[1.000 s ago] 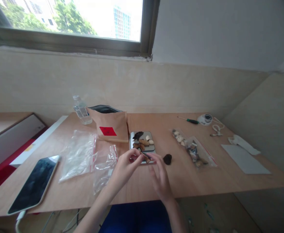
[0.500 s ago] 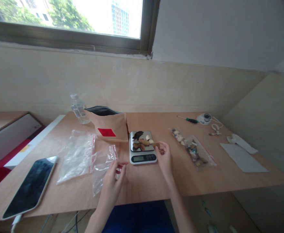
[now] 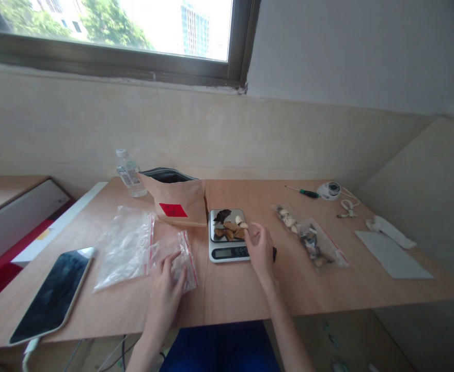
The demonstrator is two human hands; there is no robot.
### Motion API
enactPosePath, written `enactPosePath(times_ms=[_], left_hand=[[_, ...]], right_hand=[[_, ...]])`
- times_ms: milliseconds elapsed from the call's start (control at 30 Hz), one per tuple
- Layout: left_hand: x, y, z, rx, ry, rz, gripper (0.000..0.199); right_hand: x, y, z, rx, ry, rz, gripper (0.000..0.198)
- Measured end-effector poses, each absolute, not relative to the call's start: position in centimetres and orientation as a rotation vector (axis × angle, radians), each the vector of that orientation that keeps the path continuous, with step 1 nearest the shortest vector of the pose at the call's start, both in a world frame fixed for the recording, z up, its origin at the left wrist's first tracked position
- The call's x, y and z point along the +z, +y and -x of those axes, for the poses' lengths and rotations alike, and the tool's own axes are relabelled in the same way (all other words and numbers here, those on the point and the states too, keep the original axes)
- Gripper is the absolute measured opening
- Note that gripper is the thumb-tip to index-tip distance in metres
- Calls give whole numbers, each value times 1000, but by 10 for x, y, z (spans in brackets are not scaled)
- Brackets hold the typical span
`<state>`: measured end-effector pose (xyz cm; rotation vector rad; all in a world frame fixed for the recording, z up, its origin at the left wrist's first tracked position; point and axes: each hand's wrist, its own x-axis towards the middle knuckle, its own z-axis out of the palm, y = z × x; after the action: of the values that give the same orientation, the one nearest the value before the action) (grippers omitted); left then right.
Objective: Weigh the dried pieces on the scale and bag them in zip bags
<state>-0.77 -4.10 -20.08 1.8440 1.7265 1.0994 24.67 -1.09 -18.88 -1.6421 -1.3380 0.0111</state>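
Fingers spread, my left hand [image 3: 168, 276] rests on a small clear zip bag [image 3: 188, 261] with a red seal line. My right hand [image 3: 261, 253] is at the right edge of a kitchen scale [image 3: 216, 245], its thumb and forefinger apart beside the dried pieces. On the metal pan lie brown dried pieces [image 3: 230, 234], a dark, wrinkled piece [image 3: 222, 215] and pale slices [image 3: 240, 222]. Something dark [image 3: 275, 253] shows past the outer side of my right hand; whether it is held or lying there is hidden.
Behind the bags stand an open kraft pouch [image 3: 180, 199] and a water bottle [image 3: 131, 178]. Left are a larger clear bag [image 3: 128, 253] and a phone [image 3: 52, 294]. Filled bags [image 3: 314, 243], a screwdriver [image 3: 308, 194], a white camera [image 3: 329, 190] and white paper [image 3: 391, 256] lie right.
The brown piece that my right hand held is now on the scale with the others, and its fingers have parted. My left hand has moved left and flattened onto the small bag.
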Motion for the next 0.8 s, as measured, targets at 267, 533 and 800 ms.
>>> enactPosePath(times_ms=[267, 533, 800], left_hand=[[-210, -34, 2, 892, 1811, -2130, 32], [-207, -20, -4, 906, 1803, -2048, 29], [-205, -34, -2, 872, 1747, -2084, 23]], right_hand=[[-197, -74, -223, 236, -1255, 1568, 23], [-186, -89, -164, 570, -1460, 1380, 22], [-183, -82, -134, 696, -1516, 1351, 21]])
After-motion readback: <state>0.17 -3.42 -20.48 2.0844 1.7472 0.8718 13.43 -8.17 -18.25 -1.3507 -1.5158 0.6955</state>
